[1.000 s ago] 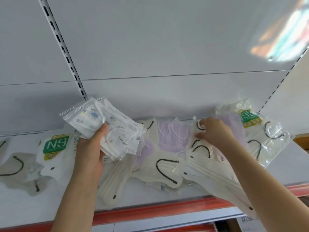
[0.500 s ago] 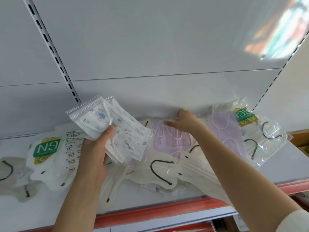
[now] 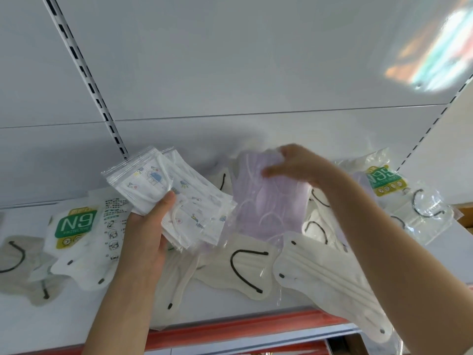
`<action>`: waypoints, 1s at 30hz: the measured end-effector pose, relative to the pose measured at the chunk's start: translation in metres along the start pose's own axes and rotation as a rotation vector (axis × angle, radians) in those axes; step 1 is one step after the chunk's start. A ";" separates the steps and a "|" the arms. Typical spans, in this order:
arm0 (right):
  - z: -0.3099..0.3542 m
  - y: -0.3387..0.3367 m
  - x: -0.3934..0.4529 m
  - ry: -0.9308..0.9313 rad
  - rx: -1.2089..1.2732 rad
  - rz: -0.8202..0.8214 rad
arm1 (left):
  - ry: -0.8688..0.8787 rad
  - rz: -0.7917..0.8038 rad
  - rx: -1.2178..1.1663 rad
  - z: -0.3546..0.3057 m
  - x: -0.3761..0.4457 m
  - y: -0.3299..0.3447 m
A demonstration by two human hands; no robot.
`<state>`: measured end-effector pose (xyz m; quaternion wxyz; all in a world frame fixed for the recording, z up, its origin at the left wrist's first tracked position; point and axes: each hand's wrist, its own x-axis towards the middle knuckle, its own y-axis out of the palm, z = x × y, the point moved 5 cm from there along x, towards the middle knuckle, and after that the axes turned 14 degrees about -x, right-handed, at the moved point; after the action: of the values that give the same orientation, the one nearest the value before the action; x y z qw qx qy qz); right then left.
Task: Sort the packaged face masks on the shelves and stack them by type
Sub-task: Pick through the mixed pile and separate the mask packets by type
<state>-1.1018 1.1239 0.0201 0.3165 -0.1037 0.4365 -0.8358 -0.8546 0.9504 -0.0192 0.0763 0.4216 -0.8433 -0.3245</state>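
My left hand (image 3: 147,234) grips a fanned stack of clear-bagged white masks with small cartoon prints (image 3: 176,198), held above the shelf (image 3: 76,319). To its right, my right hand (image 3: 298,165) pinches the top edge of a bagged purple mask (image 3: 263,203) and holds it tilted above the pile. Under both lie cream fish-shaped masks with black ear loops (image 3: 245,265) and a long white ribbed one (image 3: 330,285). A green-labelled N95 pack (image 3: 74,226) lies at the left, another N95 pack (image 3: 381,180) at the right.
The white back panel with a slotted upright (image 3: 84,80) rises behind the shelf. A red price rail (image 3: 230,329) runs along the front edge. A grey mask (image 3: 18,262) lies far left and a clear bag with black-looped masks (image 3: 425,213) far right.
My right hand went from the pile's right side to the back, took hold of the purple mask and lifted it. The left hand kept its stack, shifting slightly.
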 end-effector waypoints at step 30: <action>-0.074 0.028 -0.085 0.010 -0.231 -0.333 | 0.115 -0.070 0.067 -0.008 0.008 0.006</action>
<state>-1.0570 1.2138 -0.0377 0.1576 -0.2060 0.5079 -0.8214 -0.8603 0.9435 -0.0103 0.0990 0.4712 -0.8325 -0.2740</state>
